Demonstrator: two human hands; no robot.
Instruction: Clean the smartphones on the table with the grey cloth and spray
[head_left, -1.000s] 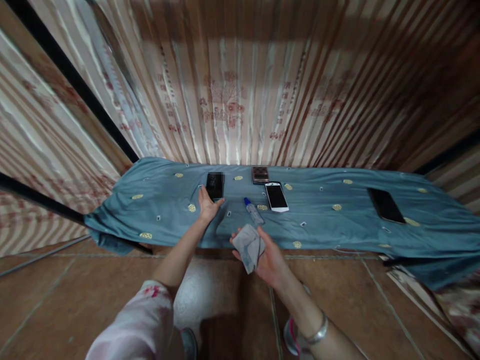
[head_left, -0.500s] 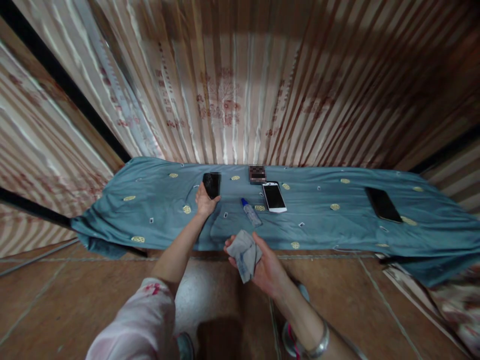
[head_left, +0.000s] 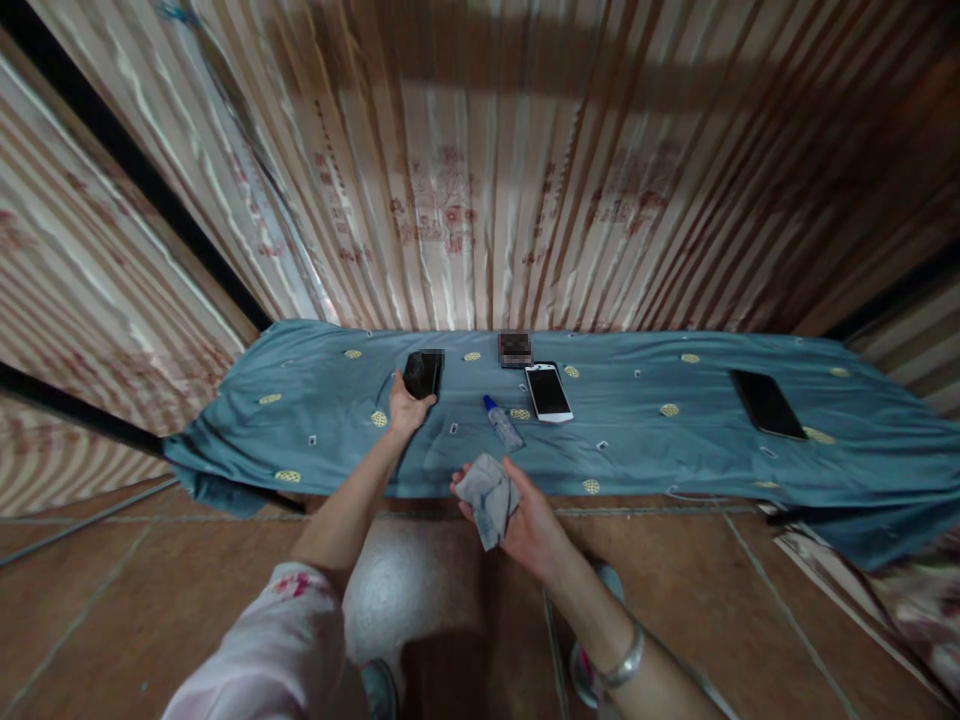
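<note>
My left hand (head_left: 409, 408) grips a black phone (head_left: 424, 374) by its near edges, at or just above the blue-green patterned cloth (head_left: 637, 450). The phone's dark face is partly blurred. In front of the cloth's near edge, my right hand (head_left: 534, 520) is palm up with a crumpled grey cloth (head_left: 489, 498) in it. Between my hands lies a clear bottle with a blue cap (head_left: 502, 420). A white phone with a dark screen (head_left: 550, 392) rests to its right. Behind that phone sits a small dark, pixelated box-like thing (head_left: 515, 348).
A larger black phone or tablet (head_left: 768, 404) lies on the right part of the cloth. Striped curtains (head_left: 450, 200) hang behind, and dark poles (head_left: 135, 160) slant down at both sides. Brown floor tiles (head_left: 675, 620) and my shoes are below.
The view has shifted slightly. My left hand stays on the black phone, which sits marginally further left. The right hand with the grey cloth has risen a little in view.
</note>
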